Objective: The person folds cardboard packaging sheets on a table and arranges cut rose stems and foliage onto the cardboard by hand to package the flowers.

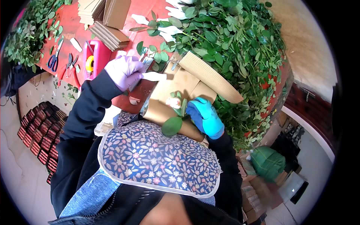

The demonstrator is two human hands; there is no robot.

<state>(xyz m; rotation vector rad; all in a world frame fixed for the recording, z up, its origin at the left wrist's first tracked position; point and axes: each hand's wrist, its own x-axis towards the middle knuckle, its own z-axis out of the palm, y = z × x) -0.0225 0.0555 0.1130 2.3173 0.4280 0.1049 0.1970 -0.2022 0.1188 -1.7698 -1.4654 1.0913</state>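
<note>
My left hand (125, 71), in a pale purple glove, pinches a white strip (154, 77) that sticks out to the right over brown cardboard (165, 90). A blue glove covers my right hand (205, 117), whose fingers are curled at the stem of a pale rose (173, 102). The bloom lies over the cardboard, with a large green leaf (172, 126) hanging below it. Much of the stem is hidden by the glove. Corrugated cardboard (212, 77) stands raised just above my right hand.
Leafy stems (240, 48) fill the table's right side, with white-wrapped heads (172, 30) at their left. Cardboard pieces (108, 35), a pink holder (100, 56) with yellow tape (89, 63), scissors (54, 60) and red-handled cutters (70, 67) lie on the red table (69, 22).
</note>
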